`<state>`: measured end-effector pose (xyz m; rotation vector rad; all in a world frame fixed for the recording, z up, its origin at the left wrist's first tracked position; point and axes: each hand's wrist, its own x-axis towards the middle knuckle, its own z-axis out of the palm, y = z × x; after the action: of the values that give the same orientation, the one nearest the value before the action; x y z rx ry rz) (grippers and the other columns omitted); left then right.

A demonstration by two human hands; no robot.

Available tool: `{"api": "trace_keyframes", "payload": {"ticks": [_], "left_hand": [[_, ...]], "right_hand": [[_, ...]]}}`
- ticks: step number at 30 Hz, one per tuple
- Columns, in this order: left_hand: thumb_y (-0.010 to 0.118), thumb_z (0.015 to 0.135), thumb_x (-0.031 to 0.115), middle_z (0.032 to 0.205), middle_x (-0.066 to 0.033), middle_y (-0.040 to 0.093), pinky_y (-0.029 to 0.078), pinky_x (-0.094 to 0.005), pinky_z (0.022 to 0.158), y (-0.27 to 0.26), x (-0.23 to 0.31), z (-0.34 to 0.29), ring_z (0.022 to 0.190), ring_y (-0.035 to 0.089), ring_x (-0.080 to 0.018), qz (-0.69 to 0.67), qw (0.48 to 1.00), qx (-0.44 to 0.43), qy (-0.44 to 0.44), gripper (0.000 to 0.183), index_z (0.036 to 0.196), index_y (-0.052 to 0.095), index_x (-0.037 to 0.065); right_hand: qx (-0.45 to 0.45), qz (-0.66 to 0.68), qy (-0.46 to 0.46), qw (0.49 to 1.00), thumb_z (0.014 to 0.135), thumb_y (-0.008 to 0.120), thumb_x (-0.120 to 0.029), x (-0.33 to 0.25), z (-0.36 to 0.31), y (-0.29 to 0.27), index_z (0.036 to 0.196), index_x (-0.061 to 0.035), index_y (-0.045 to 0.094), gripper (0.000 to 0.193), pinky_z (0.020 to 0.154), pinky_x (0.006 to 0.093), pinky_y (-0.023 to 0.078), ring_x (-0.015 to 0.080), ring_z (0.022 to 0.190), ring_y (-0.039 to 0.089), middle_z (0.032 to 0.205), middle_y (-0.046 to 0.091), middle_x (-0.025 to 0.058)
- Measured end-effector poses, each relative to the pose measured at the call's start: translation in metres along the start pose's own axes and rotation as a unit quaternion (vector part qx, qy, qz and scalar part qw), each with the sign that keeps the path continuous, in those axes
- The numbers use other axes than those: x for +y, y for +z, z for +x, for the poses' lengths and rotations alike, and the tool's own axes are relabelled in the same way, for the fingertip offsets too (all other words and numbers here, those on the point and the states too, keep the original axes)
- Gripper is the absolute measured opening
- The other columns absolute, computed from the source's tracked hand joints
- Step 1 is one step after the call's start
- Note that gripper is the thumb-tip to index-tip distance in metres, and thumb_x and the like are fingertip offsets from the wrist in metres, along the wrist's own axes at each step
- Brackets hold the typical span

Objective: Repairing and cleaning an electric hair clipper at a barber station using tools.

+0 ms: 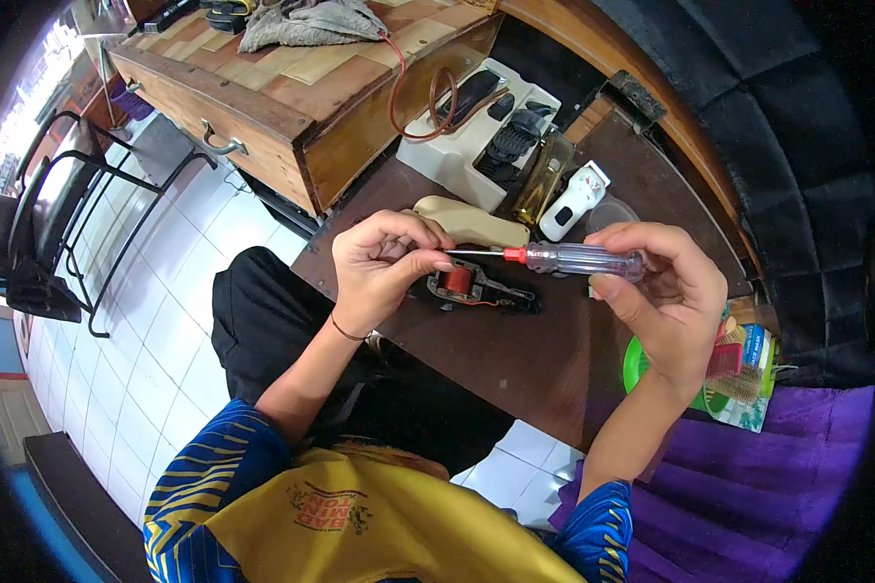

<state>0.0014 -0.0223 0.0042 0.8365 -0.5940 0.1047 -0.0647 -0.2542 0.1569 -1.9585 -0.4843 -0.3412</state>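
Note:
A screwdriver [585, 259] with a clear handle and a red collar lies level across the space between my hands. My right hand [679, 296] grips the handle near its end. At the shaft's tip, the thumb and fingers of my left hand [384, 262] are pinched together; any small piece there is too small to make out. Just below the shaft, an opened hair clipper body [457, 282] rests on the brown table [544, 374], its red coil exposed. Behind the shaft lies a cream-coloured clipper housing [467, 222], partly covered by my left fingers.
Behind stand a white organizer [437, 160] with black clipper guards, an amber see-through container [546, 180] and a white hair clipper [576, 201]. A green basket [635, 374] with combs sits at right. A wooden drawer cabinet [306, 160] borders the table at left.

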Motion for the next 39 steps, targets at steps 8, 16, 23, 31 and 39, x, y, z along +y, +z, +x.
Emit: {"api": "trace_keyframes", "payload": {"ticks": [8, 16, 23, 31, 39], "left_hand": [[0.071, 0.083, -0.014, 0.095, -0.0174, 0.066, 0.058, -0.0320, 0.081, -0.0016, 0.0002, 0.0006, 0.091, 0.066, -0.0210, -0.014, 1.000, 0.016, -0.003, 0.019, 0.096, 0.059, -0.007], [0.070, 0.084, -0.015, 0.094, -0.0171, 0.066, 0.058, -0.0321, 0.080, 0.0011, -0.0007, 0.0012, 0.090, 0.066, -0.0213, 0.014, 1.000, 0.000, 0.014, 0.018, 0.095, 0.059, -0.007], [0.070, 0.084, -0.015, 0.095, -0.0158, 0.067, 0.058, -0.0310, 0.081, -0.0017, -0.0006, 0.0002, 0.092, 0.068, -0.0209, 0.009, 1.000, 0.009, 0.011, 0.017, 0.094, 0.061, -0.006], [0.070, 0.084, -0.014, 0.096, -0.0143, 0.069, 0.059, -0.0303, 0.082, -0.0015, 0.0005, -0.0010, 0.092, 0.071, -0.0207, 0.060, 0.998, 0.006, -0.003, 0.016, 0.097, 0.064, -0.007], [0.075, 0.082, -0.010, 0.101, -0.0144, 0.071, 0.058, -0.0298, 0.084, 0.0030, 0.0020, -0.0003, 0.093, 0.070, -0.0191, 0.112, 0.993, -0.029, -0.017, 0.024, 0.102, 0.064, -0.005]], "right_hand": [[0.014, 0.021, 0.035, 0.999, 0.079, 0.080, 0.002, 0.0005, 0.0001, 0.0061, 0.108, 0.0036, 0.068, 0.032, 0.075, 0.0232, 0.053, 0.0110, 0.084, 0.068, 0.097, 0.072, 0.0090], [0.021, -0.001, 0.051, 0.998, 0.080, 0.080, -0.001, -0.0028, 0.0000, 0.0048, 0.107, 0.0035, 0.069, 0.029, 0.072, 0.0231, 0.053, 0.0108, 0.079, 0.069, 0.094, 0.072, 0.0087], [0.008, -0.024, 0.076, 0.997, 0.078, 0.080, 0.000, -0.0072, 0.0003, 0.0028, 0.104, 0.0021, 0.072, 0.027, 0.072, 0.0236, 0.054, 0.0139, 0.080, 0.071, 0.096, 0.073, 0.0106], [-0.044, -0.072, -0.050, 0.995, 0.078, 0.075, 0.006, -0.0076, 0.0029, -0.0019, 0.104, 0.0021, 0.073, 0.026, 0.078, 0.0288, 0.056, 0.0239, 0.095, 0.072, 0.104, 0.074, 0.0176], [-0.020, -0.113, -0.053, 0.992, 0.078, 0.078, 0.002, -0.0057, 0.0027, -0.0024, 0.106, 0.0005, 0.074, 0.029, 0.071, 0.0265, 0.053, 0.0164, 0.082, 0.068, 0.099, 0.073, 0.0125]]}}
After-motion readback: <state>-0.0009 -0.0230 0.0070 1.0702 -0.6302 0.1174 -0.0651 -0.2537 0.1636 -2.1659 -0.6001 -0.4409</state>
